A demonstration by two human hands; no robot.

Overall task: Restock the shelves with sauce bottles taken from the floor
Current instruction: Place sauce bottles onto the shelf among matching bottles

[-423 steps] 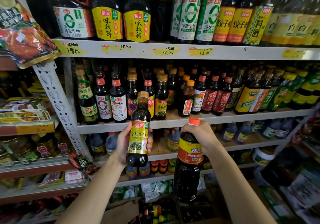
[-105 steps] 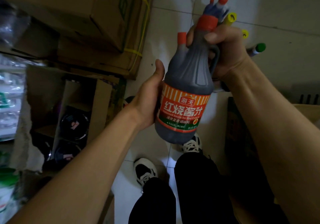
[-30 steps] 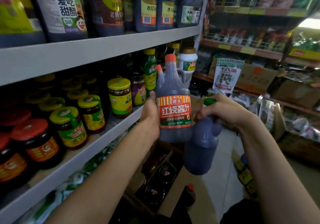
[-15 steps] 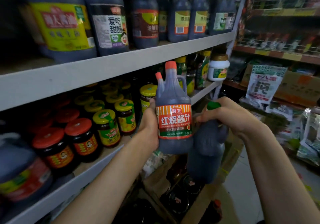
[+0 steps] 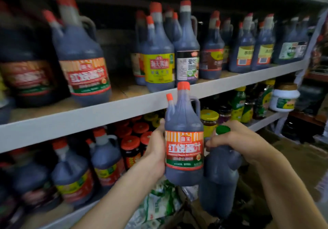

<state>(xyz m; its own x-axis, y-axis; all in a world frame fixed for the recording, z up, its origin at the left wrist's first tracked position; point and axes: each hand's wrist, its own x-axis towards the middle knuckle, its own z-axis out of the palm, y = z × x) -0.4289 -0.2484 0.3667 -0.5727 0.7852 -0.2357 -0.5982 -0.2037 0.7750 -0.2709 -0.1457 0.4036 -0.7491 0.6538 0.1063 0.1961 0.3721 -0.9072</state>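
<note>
On the upper shelf [image 5: 88, 115], at ten o'clock from the hands, stands a shelved jug [image 5: 83, 65] with a red-and-orange label. The left hand [image 5: 156, 150] curls round the body of a red-capped sauce bottle [image 5: 183, 140] bearing the same label, upright before the shelf edge. Just beside it at four o'clock, the right hand [image 5: 237, 140] grips the neck of a green-capped dark bottle [image 5: 220, 184], fingers curled tight.
</note>
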